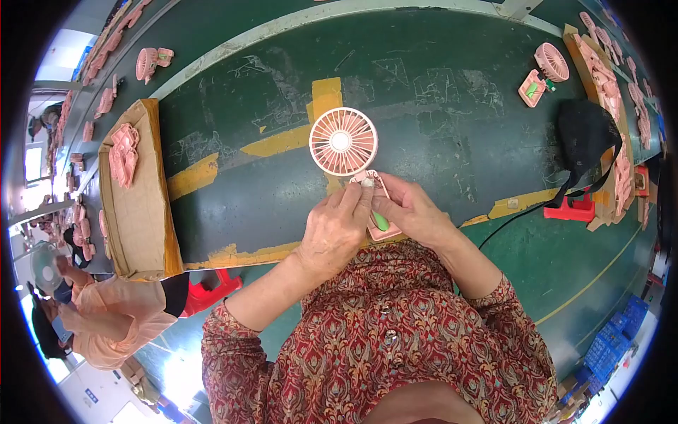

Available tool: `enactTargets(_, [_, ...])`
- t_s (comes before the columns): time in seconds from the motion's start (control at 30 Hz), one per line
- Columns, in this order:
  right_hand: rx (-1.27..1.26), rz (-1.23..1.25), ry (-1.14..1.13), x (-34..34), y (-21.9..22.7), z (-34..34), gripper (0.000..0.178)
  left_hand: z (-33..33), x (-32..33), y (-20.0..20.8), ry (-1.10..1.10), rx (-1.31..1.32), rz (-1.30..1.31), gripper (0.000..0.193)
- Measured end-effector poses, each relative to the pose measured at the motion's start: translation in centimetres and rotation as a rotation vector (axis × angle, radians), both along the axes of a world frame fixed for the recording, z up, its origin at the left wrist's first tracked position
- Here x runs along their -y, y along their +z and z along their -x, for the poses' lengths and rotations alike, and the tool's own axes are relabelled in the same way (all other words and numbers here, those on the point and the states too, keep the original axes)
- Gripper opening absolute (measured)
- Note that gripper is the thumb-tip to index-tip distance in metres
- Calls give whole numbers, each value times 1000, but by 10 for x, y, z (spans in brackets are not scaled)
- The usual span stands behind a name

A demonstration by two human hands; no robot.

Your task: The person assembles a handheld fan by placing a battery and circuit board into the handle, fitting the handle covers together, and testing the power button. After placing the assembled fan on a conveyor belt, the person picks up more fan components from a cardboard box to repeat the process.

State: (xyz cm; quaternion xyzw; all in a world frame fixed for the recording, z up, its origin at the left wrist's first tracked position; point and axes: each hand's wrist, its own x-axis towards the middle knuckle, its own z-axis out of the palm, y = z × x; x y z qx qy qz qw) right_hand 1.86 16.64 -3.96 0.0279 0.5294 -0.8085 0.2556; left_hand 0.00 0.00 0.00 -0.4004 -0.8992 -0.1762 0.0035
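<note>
Left hand (333, 227) and right hand (415, 212) are pinching the pink fan (343, 150) around its neck and handle, fingertips closed, its round head lying just beyond them.

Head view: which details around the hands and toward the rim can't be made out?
All in the head view:
Fan neck: partly covered by the left hand, so how it joins the casing is unclear.
Green part: its full outline is obscured by the hands, including the right hand.
Pink parts, right rim: too small and warped to identify.
</note>
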Motion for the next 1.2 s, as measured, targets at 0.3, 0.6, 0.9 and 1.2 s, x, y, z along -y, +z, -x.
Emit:
enactTargets(0.3, [25,6,-66,-5,2,2,29,12,-6,-4,30,91,-163,31])
enactTargets(0.6, [26,-11,-52,-6,1,1,31,27,-9,8,39,170,-119,18])
enactTargets(0.9, [-45,5,-77,-4,-6,0,31,31,-21,4,44,142,-140,11])
enactTargets(1.2, [29,111,-31,-12,6,2,37,24,-18,4,21,158,-157,19])
